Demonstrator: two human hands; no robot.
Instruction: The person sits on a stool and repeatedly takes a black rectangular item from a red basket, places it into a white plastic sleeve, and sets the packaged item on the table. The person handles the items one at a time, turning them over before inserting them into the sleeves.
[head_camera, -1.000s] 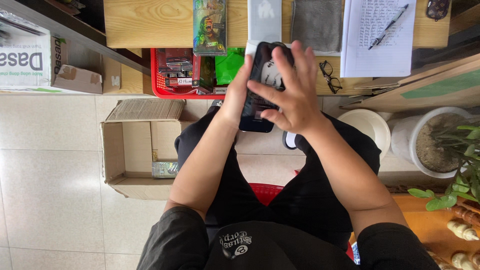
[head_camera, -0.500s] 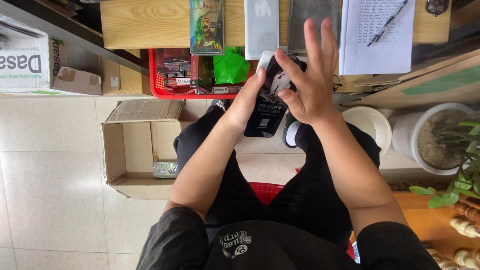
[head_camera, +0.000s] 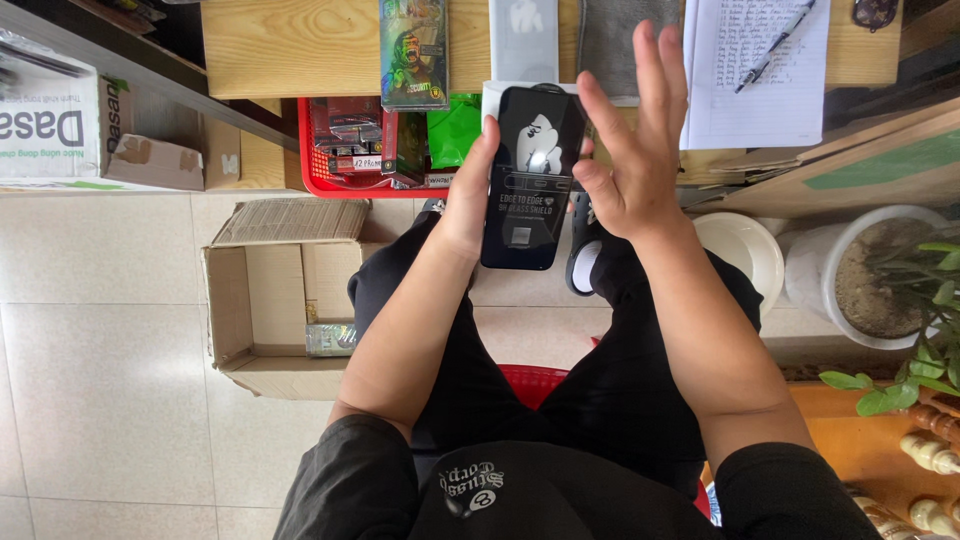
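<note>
**A black pack held up over the lap**

The left hand (head_camera: 468, 195) grips a flat black pack (head_camera: 530, 175) by its left edge, just below the wooden table's (head_camera: 290, 45) near edge. The right hand (head_camera: 630, 150) is spread wide, thumb touching the pack's right edge.

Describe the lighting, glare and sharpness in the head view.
Head view: even daylight, soft shadows under the cardboard box; a small bright glare spot on the glossy black packet held in the left hand; the open right hand and the paper sheet look sharp, with no obvious motion blur.
</note>
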